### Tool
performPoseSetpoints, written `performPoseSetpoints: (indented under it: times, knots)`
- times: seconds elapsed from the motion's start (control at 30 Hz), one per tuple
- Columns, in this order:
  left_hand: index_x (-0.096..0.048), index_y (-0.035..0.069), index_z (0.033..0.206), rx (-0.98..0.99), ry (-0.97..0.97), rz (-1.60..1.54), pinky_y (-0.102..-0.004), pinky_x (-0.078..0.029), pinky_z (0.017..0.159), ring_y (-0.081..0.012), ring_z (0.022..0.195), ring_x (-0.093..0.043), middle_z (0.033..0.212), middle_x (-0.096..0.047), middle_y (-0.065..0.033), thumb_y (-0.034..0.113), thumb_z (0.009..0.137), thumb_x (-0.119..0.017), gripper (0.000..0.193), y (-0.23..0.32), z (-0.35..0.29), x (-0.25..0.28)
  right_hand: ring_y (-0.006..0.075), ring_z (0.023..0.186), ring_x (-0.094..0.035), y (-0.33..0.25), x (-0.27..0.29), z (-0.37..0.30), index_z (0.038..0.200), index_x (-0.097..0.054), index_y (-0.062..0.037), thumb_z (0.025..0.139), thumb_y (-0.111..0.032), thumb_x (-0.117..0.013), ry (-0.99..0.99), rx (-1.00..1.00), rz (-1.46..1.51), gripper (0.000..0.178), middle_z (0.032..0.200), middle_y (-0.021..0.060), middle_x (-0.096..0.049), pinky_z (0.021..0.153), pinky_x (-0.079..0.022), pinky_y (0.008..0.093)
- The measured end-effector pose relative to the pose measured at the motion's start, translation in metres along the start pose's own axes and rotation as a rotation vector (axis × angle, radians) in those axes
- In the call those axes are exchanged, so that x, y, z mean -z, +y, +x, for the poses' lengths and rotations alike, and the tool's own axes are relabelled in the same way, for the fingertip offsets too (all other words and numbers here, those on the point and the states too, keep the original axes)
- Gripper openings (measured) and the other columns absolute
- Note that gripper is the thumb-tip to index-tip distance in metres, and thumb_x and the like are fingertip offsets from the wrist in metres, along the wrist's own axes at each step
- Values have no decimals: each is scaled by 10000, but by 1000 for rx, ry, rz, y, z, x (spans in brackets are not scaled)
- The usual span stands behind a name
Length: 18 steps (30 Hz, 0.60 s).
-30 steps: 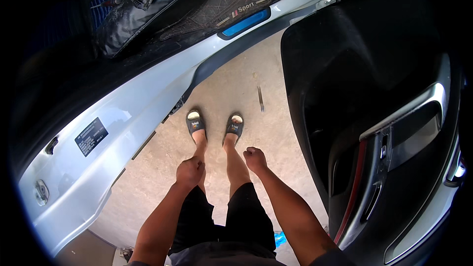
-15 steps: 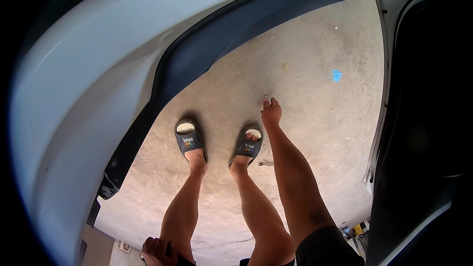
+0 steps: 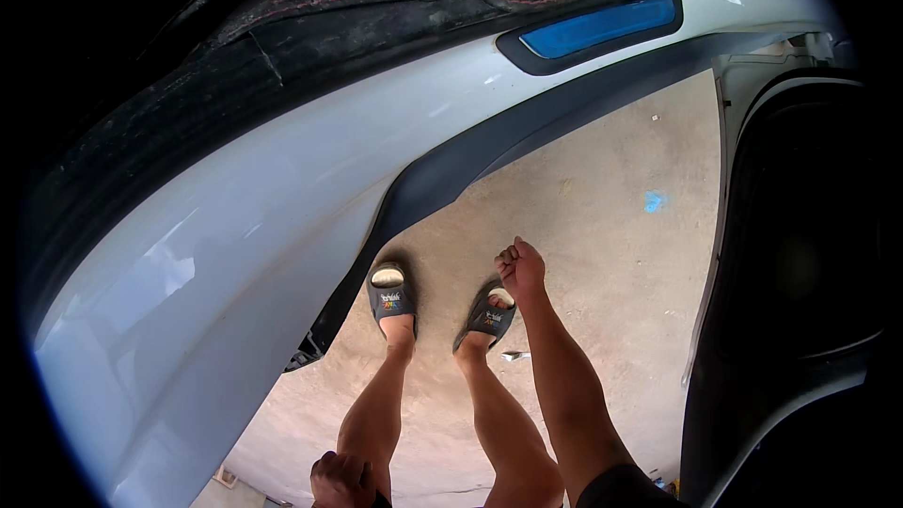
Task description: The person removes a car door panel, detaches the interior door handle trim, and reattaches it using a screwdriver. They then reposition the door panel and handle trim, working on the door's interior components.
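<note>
Curled fingers conceal the palm of the right hand (image 3: 522,268); whether they enclose anything cannot be determined. The palm of the left hand (image 3: 340,481) is likewise hidden. The right forearm (image 3: 570,372) partly covers a small metallic object (image 3: 514,356), kind indeterminate. A blue patch (image 3: 655,201) appears blurred. The dark rim truncates the car door (image 3: 790,226).

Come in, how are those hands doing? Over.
Left hand curled by left leg; right hand curled above floor; contents unclear. Small shiny piece beside right sandal. Open car door at right.
</note>
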<state>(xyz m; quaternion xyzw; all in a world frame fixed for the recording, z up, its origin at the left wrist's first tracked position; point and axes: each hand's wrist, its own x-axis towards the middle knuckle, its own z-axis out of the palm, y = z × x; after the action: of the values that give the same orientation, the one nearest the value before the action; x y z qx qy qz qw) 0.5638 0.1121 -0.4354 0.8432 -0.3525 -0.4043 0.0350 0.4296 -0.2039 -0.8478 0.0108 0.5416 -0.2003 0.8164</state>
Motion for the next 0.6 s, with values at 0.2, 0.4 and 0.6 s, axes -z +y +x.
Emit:
performPoseSetpoints:
  times: [0.2,0.4,0.6]
  knots:
    - [-563,80,655,47,67,-17,-505,-482,529,-356,578,-606,621,-606,-134,161,755,-722,204,18,-3,-19,102,674,-371,-50,-158,-228,992,-629,-110,1059,-229,-514,-426,-317,488,178,699,-63,-382,622,-377,270]
    - [-628,44,725,17,257,-285,-474,-498,585,-341,613,-627,682,-642,-142,125,820,-714,152,12,-19,-21,120,666,-353,-83,-284,-377,1011,-605,-112,1060,-241,-468,-619,-431,406,195,708,-57,-387,602,-360,289]
    - [-680,15,957,-108,460,-952,-339,-444,560,-208,606,-568,743,-598,-100,99,857,-772,160,130,-14,169,120,605,-382,-84,-364,-459,924,-595,-94,1026,-198,-539,-594,-462,-315,156,686,-45,-415,563,-361,304]
